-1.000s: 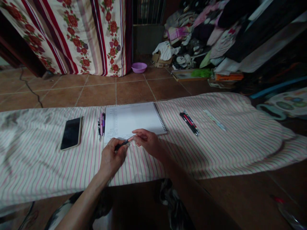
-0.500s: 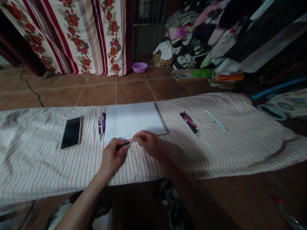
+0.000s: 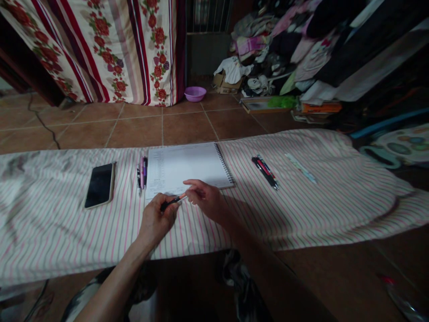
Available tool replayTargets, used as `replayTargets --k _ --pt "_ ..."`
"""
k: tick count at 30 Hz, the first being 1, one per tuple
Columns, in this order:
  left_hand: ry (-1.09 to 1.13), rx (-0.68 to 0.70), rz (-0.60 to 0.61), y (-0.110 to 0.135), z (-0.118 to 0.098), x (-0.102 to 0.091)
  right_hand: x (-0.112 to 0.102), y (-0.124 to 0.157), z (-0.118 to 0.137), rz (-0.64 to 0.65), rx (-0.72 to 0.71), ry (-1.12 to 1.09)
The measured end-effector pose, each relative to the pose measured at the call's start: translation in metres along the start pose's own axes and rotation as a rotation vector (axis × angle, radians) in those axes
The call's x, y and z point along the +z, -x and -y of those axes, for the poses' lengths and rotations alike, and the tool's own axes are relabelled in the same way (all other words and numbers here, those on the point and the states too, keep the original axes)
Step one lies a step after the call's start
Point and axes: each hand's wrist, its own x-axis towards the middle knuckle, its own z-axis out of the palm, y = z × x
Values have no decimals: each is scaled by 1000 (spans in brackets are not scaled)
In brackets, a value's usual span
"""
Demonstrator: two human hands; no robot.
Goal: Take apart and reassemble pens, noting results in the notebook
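1. Striped cloth: cream with pink and dark stripes, spread flat across a brown tiled floor. It bears every item below except the curtain.
2. Floral curtain: red roses and maroon bands, hanging at the far left, well apart from the hands.
3. Spiral notebook: open on a lined page, coil along its right edge. It lies just beyond both hands.
4. Smartphone: dark screen up, left of the notebook.
5. Left hand: fingers clenched round the dark barrel of the pen, knuckles up, resting on the cloth at the notebook's near edge.
6. Right hand: fingers loosely curled, forefinger stretched over the notebook's lower margin. Its fingertips meet the pen's pale end; whether they pinch it or only touch it cannot be told.
7. Pen group, right: red and black, side by side, right of the notebook.
8. Pen group, left: pink and purple, against the notebook's left edge.
9. Pen: black barrel, pinkish tip, bridging the two hands and slanting up toward the right.
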Motion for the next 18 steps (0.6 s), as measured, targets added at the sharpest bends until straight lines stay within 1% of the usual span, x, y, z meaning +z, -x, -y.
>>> replayTargets --k 3,5,11,18 --pt "-18 10 46 -2 0 -2 -3 0 -1 32 -103 -28" --pt "-27 14 41 -2 0 -3 -4 0 -2 21 -144 -11" --pt "-43 41 34 0 2 -3 -3 -1 -2 14 -70 37" --pt "-88 69 30 0 0 -2 -1 -1 2 -14 -49 204"
